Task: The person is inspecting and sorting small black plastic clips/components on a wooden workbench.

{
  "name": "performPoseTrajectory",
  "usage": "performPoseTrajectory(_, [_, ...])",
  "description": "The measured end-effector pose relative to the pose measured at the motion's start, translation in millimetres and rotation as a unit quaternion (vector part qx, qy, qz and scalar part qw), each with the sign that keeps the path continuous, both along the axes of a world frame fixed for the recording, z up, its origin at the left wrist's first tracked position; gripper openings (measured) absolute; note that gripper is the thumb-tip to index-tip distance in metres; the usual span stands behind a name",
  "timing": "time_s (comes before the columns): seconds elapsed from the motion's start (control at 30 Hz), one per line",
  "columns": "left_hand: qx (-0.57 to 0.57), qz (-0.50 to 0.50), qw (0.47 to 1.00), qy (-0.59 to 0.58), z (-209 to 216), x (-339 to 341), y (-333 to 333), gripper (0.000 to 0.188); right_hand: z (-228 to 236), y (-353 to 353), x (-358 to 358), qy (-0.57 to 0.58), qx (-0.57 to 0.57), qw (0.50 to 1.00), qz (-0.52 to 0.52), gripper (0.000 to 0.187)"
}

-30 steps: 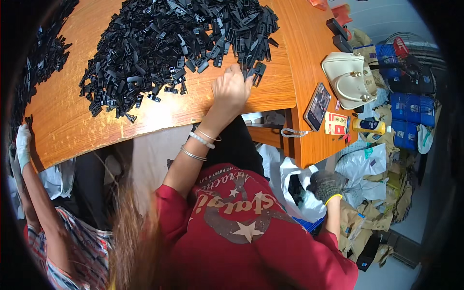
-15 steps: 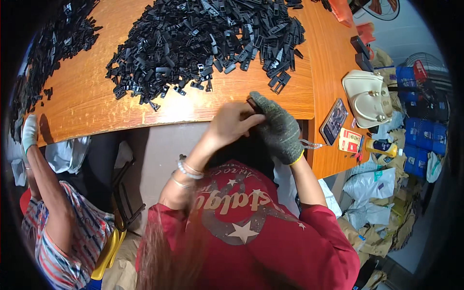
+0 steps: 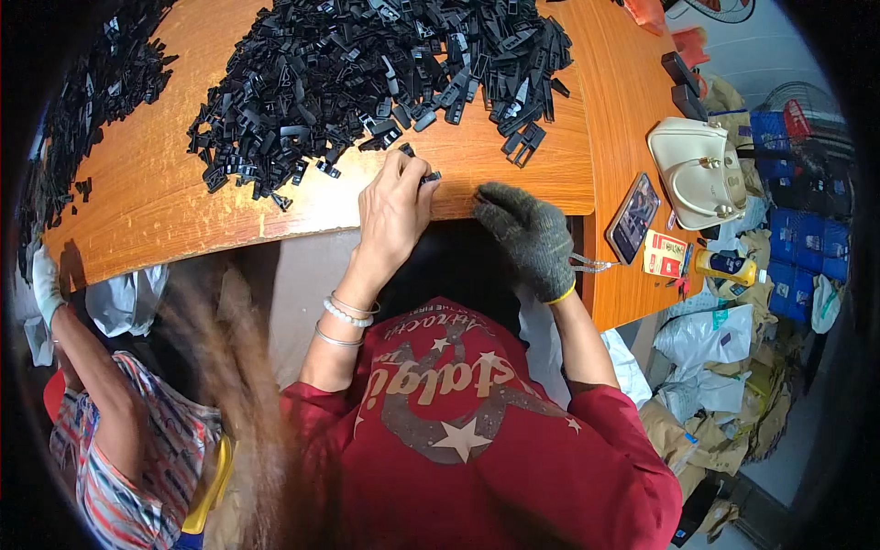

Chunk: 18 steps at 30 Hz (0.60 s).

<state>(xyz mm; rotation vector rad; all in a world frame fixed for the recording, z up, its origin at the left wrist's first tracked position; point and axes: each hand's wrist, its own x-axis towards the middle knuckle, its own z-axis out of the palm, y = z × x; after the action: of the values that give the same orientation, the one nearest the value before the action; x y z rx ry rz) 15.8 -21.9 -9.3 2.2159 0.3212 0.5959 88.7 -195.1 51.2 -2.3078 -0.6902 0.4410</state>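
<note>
My bare left hand (image 3: 392, 203), with bracelets at the wrist, is closed with its fingertips at the front edge of the tabletop. A small black plastic clip piece (image 3: 431, 177) sticks out between its thumb and fingers. Just beyond those fingers begins a large pile of black plastic clips and buckles (image 3: 348, 78). On my right hand (image 3: 530, 236) is a dark grey knitted glove with a yellow cuff. Its fingers are curled toward the left at the table edge; a dark spot shows at their tips, but what they hold is hidden.
Another pile of black pieces (image 3: 115, 78) lies at the far left, near a co-worker's white-gloved hand (image 3: 48, 280). To the right are a phone (image 3: 633, 220), a cream handbag (image 3: 701, 174), a red-and-cream packet (image 3: 665, 254) and a yellow bottle (image 3: 729, 266). Wrapped bags (image 3: 706, 353) crowd the floor there.
My left hand has moved away from my gloved right hand, forward and left toward the pile. The right hand has stayed near the table edge, its fingers slightly lower.
</note>
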Motion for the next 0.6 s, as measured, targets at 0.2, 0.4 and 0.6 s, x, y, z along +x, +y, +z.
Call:
performPoseTrajectory(0.2, [-0.097,-0.079,0.992,-0.026,-4,-3,4,0.023,5,15,10,-0.020,-0.025,0.997,0.074,0.031])
performPoseTrajectory(0.4, [-0.105,-0.079,0.991,-0.032,-1,-5,5,0.020,-2,19,23,-0.112,-0.033,0.981,0.156,0.027])
performPoseTrajectory(0.6, [-0.101,-0.089,0.990,-0.030,-4,-3,5,0.020,6,27,29,-0.174,-0.087,0.961,0.196,0.023])
